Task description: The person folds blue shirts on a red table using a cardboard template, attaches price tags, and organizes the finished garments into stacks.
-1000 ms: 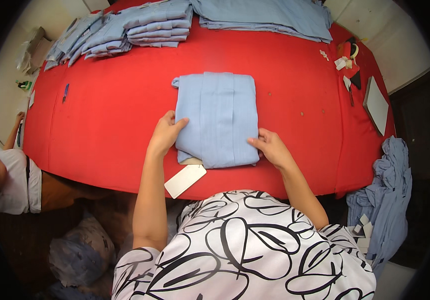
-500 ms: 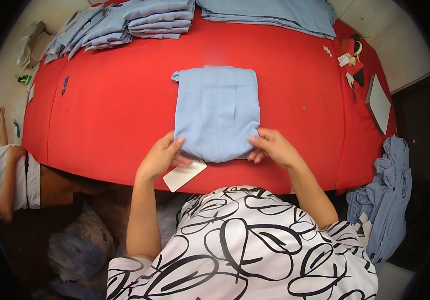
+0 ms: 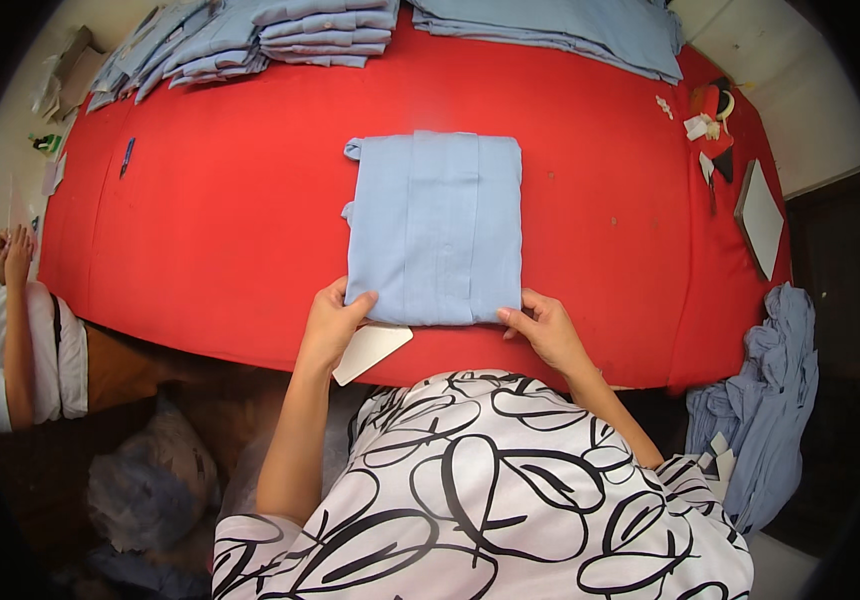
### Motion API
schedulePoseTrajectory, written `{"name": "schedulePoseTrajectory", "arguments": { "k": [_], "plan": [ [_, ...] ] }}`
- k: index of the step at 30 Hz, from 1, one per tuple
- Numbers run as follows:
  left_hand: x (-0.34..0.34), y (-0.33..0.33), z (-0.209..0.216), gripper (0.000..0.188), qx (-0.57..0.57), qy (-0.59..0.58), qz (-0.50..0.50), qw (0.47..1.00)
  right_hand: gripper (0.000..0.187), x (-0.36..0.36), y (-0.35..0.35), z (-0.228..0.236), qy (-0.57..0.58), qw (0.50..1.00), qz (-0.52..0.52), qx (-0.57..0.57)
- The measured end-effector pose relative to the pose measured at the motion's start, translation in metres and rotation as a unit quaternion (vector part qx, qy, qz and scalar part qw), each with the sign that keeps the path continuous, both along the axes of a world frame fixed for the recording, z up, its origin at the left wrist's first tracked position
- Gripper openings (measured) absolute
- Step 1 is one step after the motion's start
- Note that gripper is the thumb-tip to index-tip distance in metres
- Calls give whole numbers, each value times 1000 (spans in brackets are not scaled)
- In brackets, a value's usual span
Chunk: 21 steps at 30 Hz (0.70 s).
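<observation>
A light blue shirt point(image 3: 437, 230), folded into a neat rectangle, lies on the red-covered table point(image 3: 240, 220) in front of me. Its near left corner is pinched in my left hand point(image 3: 335, 322), thumb on top and fingers beneath. At the near right corner my right hand point(image 3: 547, 328) grips the cloth the same way. Small bits of fabric poke out along the shirt's left side. A white card point(image 3: 373, 352) with rounded corners lies by my left hand, partly under the shirt's near edge.
Stacks of folded blue shirts point(image 3: 325, 35) and flat blue cloth point(image 3: 560, 35) line the far edge. A pen point(image 3: 127, 158) lies left; a tape roll point(image 3: 725, 104) and a white board point(image 3: 760, 220) sit right. Blue garments point(image 3: 765, 400) hang at the right edge. Another person point(image 3: 20, 340) is at left.
The shirt's rounded near edge has become straight, with squarer corners. Both hands have closed on those corners. The other person's hands have come together.
</observation>
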State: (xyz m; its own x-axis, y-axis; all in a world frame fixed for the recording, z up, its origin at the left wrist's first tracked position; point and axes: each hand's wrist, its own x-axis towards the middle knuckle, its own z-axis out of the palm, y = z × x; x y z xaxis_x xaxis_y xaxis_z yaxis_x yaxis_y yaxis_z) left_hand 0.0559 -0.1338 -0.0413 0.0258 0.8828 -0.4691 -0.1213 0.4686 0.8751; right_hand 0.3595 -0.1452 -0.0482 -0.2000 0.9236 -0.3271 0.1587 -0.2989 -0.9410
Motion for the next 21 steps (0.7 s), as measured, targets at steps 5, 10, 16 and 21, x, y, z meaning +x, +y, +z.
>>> {"name": "schedulePoseTrajectory", "arguments": {
  "k": [5,10,16,21],
  "plan": [
    [4,-5,-3,38,55,134,0,989,35,-15,-9,-7,-74,994,-75,14],
    [-6,10,24,37,58,162,-97,980,39,-19,3,20,-253,966,23,53],
    [-23,71,16,49,45,192,-53,979,39,3,57,-13,-85,990,-95,54],
    [12,87,29,42,71,152,-10,986,47,-19,94,4,82,985,-153,1]
  ]
}}
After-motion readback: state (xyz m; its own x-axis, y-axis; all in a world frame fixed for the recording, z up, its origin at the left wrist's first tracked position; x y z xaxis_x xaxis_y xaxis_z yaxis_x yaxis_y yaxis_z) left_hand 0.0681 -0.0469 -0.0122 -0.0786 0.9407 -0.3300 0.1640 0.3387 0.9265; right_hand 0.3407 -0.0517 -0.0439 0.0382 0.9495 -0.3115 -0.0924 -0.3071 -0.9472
